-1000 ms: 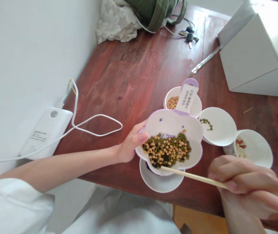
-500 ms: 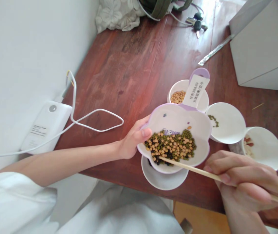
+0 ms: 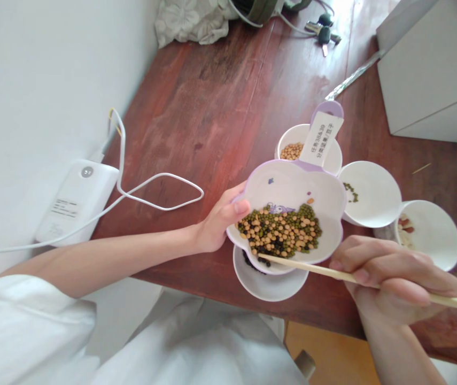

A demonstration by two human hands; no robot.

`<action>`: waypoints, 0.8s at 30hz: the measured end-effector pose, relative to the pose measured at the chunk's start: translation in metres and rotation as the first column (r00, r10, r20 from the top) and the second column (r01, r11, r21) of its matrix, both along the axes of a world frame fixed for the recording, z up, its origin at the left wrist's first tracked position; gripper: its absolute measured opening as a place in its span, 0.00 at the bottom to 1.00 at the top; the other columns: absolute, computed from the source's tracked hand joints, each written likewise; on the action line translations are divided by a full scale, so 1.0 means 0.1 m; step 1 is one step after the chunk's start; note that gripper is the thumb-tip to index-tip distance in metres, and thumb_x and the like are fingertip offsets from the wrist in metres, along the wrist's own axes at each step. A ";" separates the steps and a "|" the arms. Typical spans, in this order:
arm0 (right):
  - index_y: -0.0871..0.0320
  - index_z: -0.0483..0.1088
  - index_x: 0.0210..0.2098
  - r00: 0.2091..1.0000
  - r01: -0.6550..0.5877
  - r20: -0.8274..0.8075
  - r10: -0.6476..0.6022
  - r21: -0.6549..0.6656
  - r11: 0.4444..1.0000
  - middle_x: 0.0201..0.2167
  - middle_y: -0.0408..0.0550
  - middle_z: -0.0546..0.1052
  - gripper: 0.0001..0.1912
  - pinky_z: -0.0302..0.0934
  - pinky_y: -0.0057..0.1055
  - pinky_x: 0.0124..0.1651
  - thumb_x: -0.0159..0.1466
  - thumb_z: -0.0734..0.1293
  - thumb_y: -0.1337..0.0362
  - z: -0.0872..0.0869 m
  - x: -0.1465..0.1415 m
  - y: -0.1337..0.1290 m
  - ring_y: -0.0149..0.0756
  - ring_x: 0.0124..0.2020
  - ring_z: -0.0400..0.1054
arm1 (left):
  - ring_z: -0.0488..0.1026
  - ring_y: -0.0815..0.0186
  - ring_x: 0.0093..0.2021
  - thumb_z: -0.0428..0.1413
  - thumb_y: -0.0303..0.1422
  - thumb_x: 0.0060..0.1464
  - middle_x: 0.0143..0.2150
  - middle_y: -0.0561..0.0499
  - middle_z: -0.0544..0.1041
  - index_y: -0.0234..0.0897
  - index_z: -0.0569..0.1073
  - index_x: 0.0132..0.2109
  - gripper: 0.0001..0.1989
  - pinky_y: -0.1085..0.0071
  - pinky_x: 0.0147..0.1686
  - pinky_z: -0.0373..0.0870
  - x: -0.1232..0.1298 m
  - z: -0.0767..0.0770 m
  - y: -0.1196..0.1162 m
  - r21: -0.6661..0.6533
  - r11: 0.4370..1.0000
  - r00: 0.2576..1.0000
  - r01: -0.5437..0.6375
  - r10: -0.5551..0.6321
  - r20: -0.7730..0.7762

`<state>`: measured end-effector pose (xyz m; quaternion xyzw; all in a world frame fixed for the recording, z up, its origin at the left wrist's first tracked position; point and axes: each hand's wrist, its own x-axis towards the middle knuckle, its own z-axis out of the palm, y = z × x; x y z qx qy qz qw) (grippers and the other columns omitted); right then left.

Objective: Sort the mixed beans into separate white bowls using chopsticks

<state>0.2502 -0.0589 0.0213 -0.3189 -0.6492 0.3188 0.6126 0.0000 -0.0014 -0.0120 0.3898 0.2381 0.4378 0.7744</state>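
Observation:
My left hand [image 3: 224, 219] grips the left rim of a purple-edged bowl [image 3: 292, 184] with a labelled handle. Mixed yellow, green and black beans [image 3: 282, 230] lie in its lower part. Closed around a wooden stick [image 3: 312, 267], my right hand [image 3: 392, 278] is right of the bowl, and the stick's tip is at black beans by the near rim. Partly under the bowl is a white bowl [image 3: 270, 289] with black beans. Beyond and to the right stand a cup [image 3: 334, 158] of yellow beans, one [image 3: 376, 195] with a few green beans, and one [image 3: 436, 235] with nuts.
A white power bank [image 3: 78, 203] with a looped cable [image 3: 164, 208] lies at the left by the wall. Keys [image 3: 324, 35] and a floral cloth [image 3: 192, 21] are at the back. A large white box [image 3: 432, 80] stands at the back right.
The stick's tip has moved closer to the bowl's near rim, with black beans beside it. More black beans show in the white bowl below. The whole view has shifted slightly.

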 end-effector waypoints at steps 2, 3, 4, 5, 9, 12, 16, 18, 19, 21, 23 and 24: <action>0.61 0.79 0.30 0.999 0.032 0.002 -0.032 0.009 0.999 0.21 0.47 0.79 0.19 0.67 0.34 0.15 0.74 0.74 0.56 0.01 0.00 0.00 0.39 0.18 0.75 | 0.82 0.42 0.62 0.63 0.60 0.60 0.51 0.42 0.87 0.41 0.83 0.56 0.30 0.52 0.59 0.81 0.00 -0.01 -0.01 0.007 1.000 1.000 0.007 -0.007 0.012; 0.61 0.79 0.29 0.999 0.037 0.005 -0.037 0.017 0.999 0.20 0.47 0.79 0.18 0.67 0.34 0.14 0.73 0.74 0.57 0.02 0.00 0.00 0.40 0.18 0.74 | 0.81 0.42 0.63 0.63 0.59 0.61 0.51 0.43 0.87 0.41 0.83 0.56 0.30 0.52 0.59 0.81 0.00 -0.01 -0.01 0.008 1.000 1.000 0.008 -0.009 0.018; 0.62 0.79 0.29 0.999 0.034 0.010 -0.034 0.023 0.999 0.20 0.48 0.79 0.18 0.67 0.34 0.14 0.72 0.75 0.57 0.03 0.00 0.01 0.41 0.17 0.74 | 0.81 0.43 0.63 0.63 0.59 0.61 0.50 0.44 0.87 0.42 0.83 0.56 0.29 0.52 0.59 0.81 0.00 -0.01 -0.01 0.008 1.000 1.000 0.009 -0.009 0.023; 0.63 0.79 0.28 0.999 0.033 0.017 -0.034 0.022 0.999 0.20 0.48 0.79 0.19 0.68 0.34 0.14 0.72 0.75 0.57 0.03 0.01 0.00 0.41 0.17 0.74 | 0.81 0.43 0.63 0.63 0.59 0.61 0.50 0.44 0.87 0.42 0.83 0.56 0.29 0.52 0.59 0.81 0.00 -0.01 -0.01 0.002 1.000 1.000 0.012 -0.012 0.024; 0.63 0.77 0.25 0.997 0.075 0.026 -0.075 -0.001 0.997 0.18 0.47 0.76 0.22 0.67 0.32 0.14 0.72 0.75 0.56 0.06 0.00 0.00 0.40 0.15 0.73 | 0.82 0.44 0.61 0.63 0.59 0.61 0.51 0.43 0.87 0.40 0.83 0.54 0.29 0.52 0.59 0.80 -0.01 0.00 -0.01 0.006 1.000 1.000 0.015 -0.015 0.024; 0.62 0.77 0.26 0.997 0.065 0.036 -0.065 -0.005 0.998 0.17 0.46 0.76 0.21 0.66 0.32 0.13 0.72 0.75 0.56 0.06 0.00 0.01 0.40 0.14 0.72 | 0.82 0.43 0.61 0.64 0.59 0.60 0.52 0.41 0.87 0.39 0.83 0.54 0.30 0.52 0.58 0.81 -0.01 0.00 0.00 0.002 1.000 1.000 0.012 -0.012 0.020; 0.61 0.78 0.28 0.998 0.016 0.063 -0.018 0.037 0.999 0.19 0.48 0.79 0.20 0.67 0.34 0.13 0.72 0.74 0.54 0.03 0.05 0.04 0.42 0.15 0.74 | 0.83 0.42 0.60 0.64 0.61 0.59 0.50 0.42 0.87 0.40 0.83 0.54 0.31 0.53 0.57 0.82 0.00 -0.01 -0.01 -0.026 1.000 1.000 0.009 -0.009 0.012; 0.60 0.77 0.26 0.996 0.063 0.054 -0.065 0.034 0.997 0.19 0.48 0.79 0.23 0.66 0.33 0.13 0.72 0.75 0.51 0.03 0.08 0.03 0.41 0.15 0.74 | 0.83 0.42 0.60 0.64 0.60 0.60 0.50 0.43 0.87 0.41 0.83 0.55 0.30 0.52 0.57 0.81 0.00 -0.01 -0.02 -0.016 1.000 1.000 0.007 -0.006 0.022; 0.60 0.77 0.25 0.994 0.100 0.045 -0.101 0.019 0.995 0.19 0.47 0.78 0.25 0.66 0.33 0.13 0.72 0.75 0.50 0.03 0.09 0.02 0.40 0.15 0.73 | 0.82 0.42 0.60 0.63 0.59 0.61 0.49 0.43 0.87 0.41 0.83 0.55 0.29 0.52 0.58 0.81 0.00 0.00 -0.02 -0.019 1.000 1.000 0.007 -0.007 0.021; 0.59 0.76 0.24 0.988 0.156 0.021 -0.156 -0.022 0.987 0.18 0.46 0.78 0.27 0.64 0.32 0.13 0.72 0.74 0.46 0.05 0.09 0.00 0.38 0.14 0.71 | 0.83 0.43 0.60 0.64 0.58 0.61 0.48 0.44 0.87 0.42 0.83 0.56 0.28 0.51 0.57 0.82 0.00 0.00 -0.02 -0.028 1.000 1.000 0.009 -0.009 0.020; 0.59 0.76 0.24 0.991 0.132 0.026 -0.131 -0.045 0.990 0.19 0.47 0.79 0.27 0.65 0.32 0.13 0.72 0.74 0.46 0.07 0.09 -0.01 0.38 0.14 0.71 | 0.83 0.43 0.60 0.65 0.58 0.59 0.48 0.44 0.88 0.42 0.84 0.56 0.29 0.52 0.57 0.82 -0.01 0.01 -0.01 -0.035 0.999 1.000 0.009 -0.008 0.015; 0.59 0.76 0.25 0.994 0.106 0.028 -0.105 -0.041 0.994 0.19 0.47 0.79 0.27 0.65 0.33 0.13 0.72 0.73 0.46 0.09 0.08 -0.01 0.38 0.14 0.71 | 0.83 0.43 0.60 0.65 0.58 0.59 0.48 0.44 0.88 0.42 0.84 0.55 0.29 0.52 0.57 0.81 -0.01 0.01 -0.01 -0.026 1.000 1.000 0.008 -0.007 0.018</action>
